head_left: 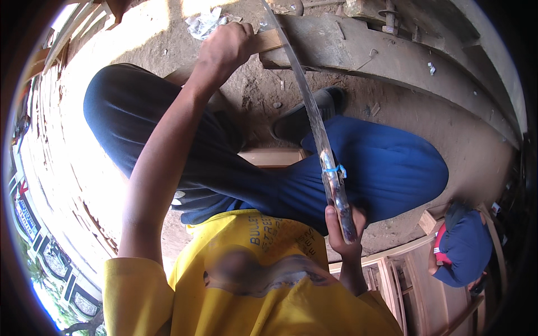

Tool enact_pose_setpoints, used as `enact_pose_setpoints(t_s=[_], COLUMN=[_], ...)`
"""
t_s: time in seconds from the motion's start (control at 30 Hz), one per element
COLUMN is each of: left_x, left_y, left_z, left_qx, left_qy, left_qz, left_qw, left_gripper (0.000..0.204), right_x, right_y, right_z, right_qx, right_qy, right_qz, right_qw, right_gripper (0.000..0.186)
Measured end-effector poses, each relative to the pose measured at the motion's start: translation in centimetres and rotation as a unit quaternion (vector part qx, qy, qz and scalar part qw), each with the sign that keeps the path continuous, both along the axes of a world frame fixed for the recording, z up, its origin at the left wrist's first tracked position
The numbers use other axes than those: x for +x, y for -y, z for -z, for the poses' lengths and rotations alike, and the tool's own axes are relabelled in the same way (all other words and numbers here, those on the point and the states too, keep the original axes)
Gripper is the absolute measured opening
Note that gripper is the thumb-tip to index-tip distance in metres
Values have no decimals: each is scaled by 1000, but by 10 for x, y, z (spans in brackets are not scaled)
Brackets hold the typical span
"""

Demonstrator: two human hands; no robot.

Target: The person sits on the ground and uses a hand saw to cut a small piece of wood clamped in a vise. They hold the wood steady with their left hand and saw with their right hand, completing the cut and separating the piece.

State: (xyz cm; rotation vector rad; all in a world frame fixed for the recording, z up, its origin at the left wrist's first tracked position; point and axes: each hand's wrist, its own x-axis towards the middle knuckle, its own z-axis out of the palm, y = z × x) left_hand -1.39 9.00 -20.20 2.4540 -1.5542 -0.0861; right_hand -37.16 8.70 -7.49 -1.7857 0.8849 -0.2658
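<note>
Yellow shirt [246, 291] nearest, below folded legs in blue trousers [375, 168]. Right hand [344, 227] in front of it, closed on the handle [336, 187] of a long saw [307, 92]: thumb laid along the grip, fingers curled behind, partly hidden. Wrist low, forearm near the body. Handle looked glossy and wrapped, tied with a blue band [335, 170]; probably slick, best gripped well back. Blade thin, likely light and springy, apt to flex if pushed sideways.

Further out, the blade crossed a wood strip [270, 40] at the end of a grey beam [330, 45]; could not tell whether teeth touched. Strip looked stiff, light, dry; hold well clear of the blade. Left arm reached long, wrist bent, left hand [228, 45] clamped over the strip's near end, fingers together and folded, thumb unclear.

Farthest: crumpled plastic [205, 23] beyond that hand.
</note>
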Motion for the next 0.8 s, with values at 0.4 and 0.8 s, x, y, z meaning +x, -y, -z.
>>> enact_pose_setpoints(t_s=[0.4, 0.8], left_x=[6, 14], left_y=[4, 4], left_z=[19, 31], left_qx=[-26, -133], left_qy=[14, 63], left_qz=[15, 80], left_qw=[999, 986], left_gripper=[14, 15], right_x=[-10, -18], right_y=[-7, 14], right_z=[-3, 4], right_qx=[-25, -81], right_qy=[-31, -13], right_qz=[-14, -80], right_qw=[999, 993], right_gripper=[16, 5])
